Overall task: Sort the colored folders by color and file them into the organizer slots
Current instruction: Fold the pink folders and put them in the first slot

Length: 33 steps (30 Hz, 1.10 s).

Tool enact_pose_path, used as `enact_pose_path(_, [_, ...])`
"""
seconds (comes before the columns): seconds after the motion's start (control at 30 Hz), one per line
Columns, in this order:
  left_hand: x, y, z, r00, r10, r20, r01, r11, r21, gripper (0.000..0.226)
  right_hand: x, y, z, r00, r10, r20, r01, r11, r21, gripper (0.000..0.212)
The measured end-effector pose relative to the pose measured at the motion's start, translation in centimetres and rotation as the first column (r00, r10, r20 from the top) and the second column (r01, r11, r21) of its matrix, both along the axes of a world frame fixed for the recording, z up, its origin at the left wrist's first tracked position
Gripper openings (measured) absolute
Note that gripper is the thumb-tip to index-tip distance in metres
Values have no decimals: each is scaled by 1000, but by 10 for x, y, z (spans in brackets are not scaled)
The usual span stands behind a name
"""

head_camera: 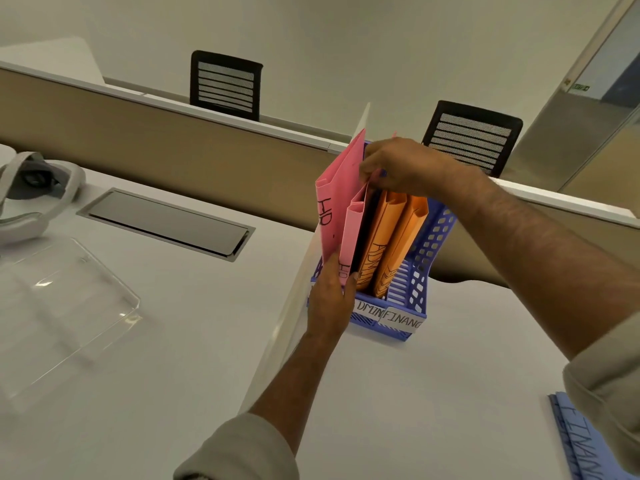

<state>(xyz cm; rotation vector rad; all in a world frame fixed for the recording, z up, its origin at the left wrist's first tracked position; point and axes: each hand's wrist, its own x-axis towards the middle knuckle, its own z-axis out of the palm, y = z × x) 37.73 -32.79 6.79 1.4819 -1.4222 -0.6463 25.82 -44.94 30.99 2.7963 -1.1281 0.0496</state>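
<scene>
Pink up front: two pink folders (341, 206) stand in the leftmost slot of the blue organizer (420, 271), which sits by the far edge of the tabletop (194, 306) against the divider. The right hand (401, 166) comes over the top, fingers curled down onto the upper edges of the pink folders, pinching there by the look of it. The left hand (334, 299) is low at the organizer's front, fingers fairly straight, pressing the pink folders' lower spines inward. Two orange folders (391, 237) stand in the middle slot, just beside the pink pair, and the right-hand slot, labelled for finance, shows no folder in it. The blue folders (578, 441) lie flat at the near right corner of the tabletop, well apart from both hands. The danger? The outer pink folder leans left and could ride outside the slot wall or buckle if pushed down crooked. A hard shove could also tip the light organizer.
</scene>
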Motion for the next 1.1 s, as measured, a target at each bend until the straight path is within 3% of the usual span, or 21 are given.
enact_pose_path(0.3, [2,5,2,1000,-20,12,21,1000,-11,53,-2,10,0,996,-77,43,76,997,16,24])
enact_pose_path(0.47, [5,11,8,1000,-20,23,20,999,-27,58,-3,26,-8,988,-117,96,115,993,20,46])
enact_pose_path(0.6, [6,18,20,997,4,73,5,992,-124,63,-4,45,-16,979,-120,163,134,988,-79,66])
enact_pose_path(1.0, [9,48,46,989,23,149,13,972,-236,67,-15,129,-48,936,-212,280,291,915,-281,63])
enact_pose_path(1.1, [8,56,44,962,74,262,6,956,-293,67,-20,148,-67,920,-262,291,343,899,-273,65])
